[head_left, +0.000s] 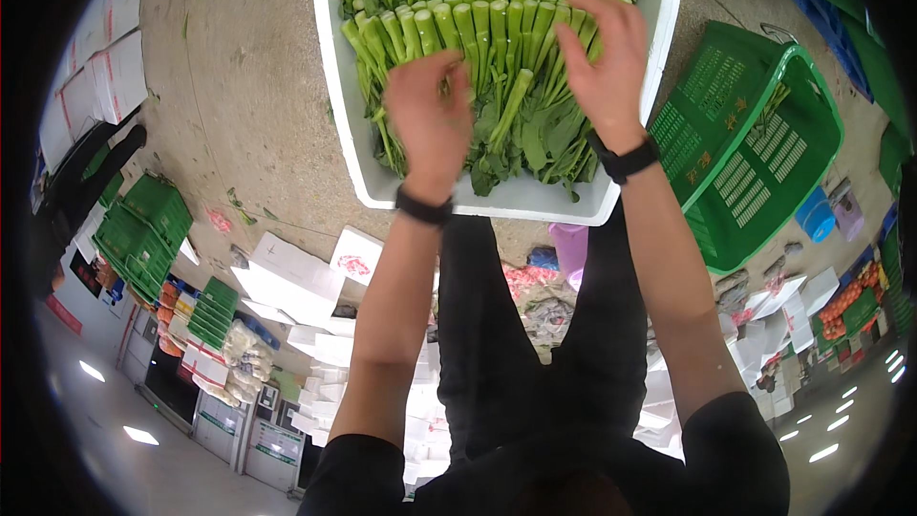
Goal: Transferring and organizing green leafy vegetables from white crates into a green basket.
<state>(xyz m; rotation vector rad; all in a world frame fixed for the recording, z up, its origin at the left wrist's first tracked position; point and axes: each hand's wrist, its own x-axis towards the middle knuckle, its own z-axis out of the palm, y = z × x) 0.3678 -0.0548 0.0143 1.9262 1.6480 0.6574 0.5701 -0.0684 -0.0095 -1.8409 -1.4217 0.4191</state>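
Note:
A white foam box (355, 148) stands before me, packed with leafy green vegetable stalks (478, 29) that look like choy sum. Their cut ends form two rows, and leaves show along the near side. One thicker stalk (511, 107) lies on top of the near row, between my hands. Over the left part of that row hovers my left hand (428, 119), curled and smeared by motion, so its grip is unclear. At the right, my right hand (611, 67) is open above the stalks, thumb and fingers apart and nothing in them. Black bands circle both wrists.
A green plastic basket (693, 100) stands right of the box, with another behind or against it. Blue and purple containers (815, 214) sit farther right. White foam boxes (296, 277) and green crates (143, 234) lie left. Someone in dark clothes (72, 182) is at the far left.

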